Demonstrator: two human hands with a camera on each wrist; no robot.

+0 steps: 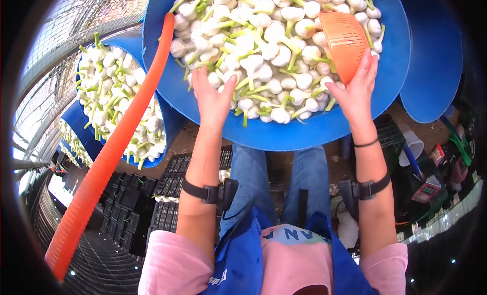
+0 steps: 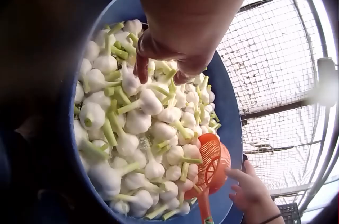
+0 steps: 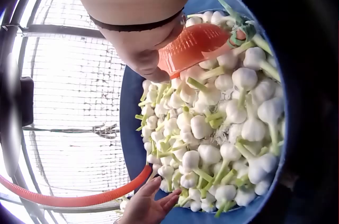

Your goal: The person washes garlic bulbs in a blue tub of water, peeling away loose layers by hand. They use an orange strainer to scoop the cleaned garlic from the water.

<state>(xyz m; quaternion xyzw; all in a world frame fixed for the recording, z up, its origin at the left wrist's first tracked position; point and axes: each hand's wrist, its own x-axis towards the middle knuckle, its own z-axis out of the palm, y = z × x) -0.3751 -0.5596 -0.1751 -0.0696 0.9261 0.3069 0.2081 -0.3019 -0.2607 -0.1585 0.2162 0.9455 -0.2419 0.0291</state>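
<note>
A wide blue tub [image 1: 289,135] is heaped with white garlic bulbs [image 1: 274,51] on short green stems. My left hand [image 1: 213,99] reaches over its near left part, fingers and thumb apart and nothing between them. An orange plastic strainer [image 1: 345,44] lies tilted on the garlic at the right, its slotted side facing up in the head view. Beside the strainer is my right hand [image 1: 356,94], its fairly straight fingers lying against the outer side and the thumb held away. The strainer's handle [image 3: 225,49] has green material tied round its end.
An orange corrugated hose [image 1: 116,127] runs into the tub over its left rim. Another blue tub [image 1: 161,137] of garlic stands to the left. Black crates [image 1: 129,203] are stacked below left, and wire mesh [image 2: 275,44] walls the far side.
</note>
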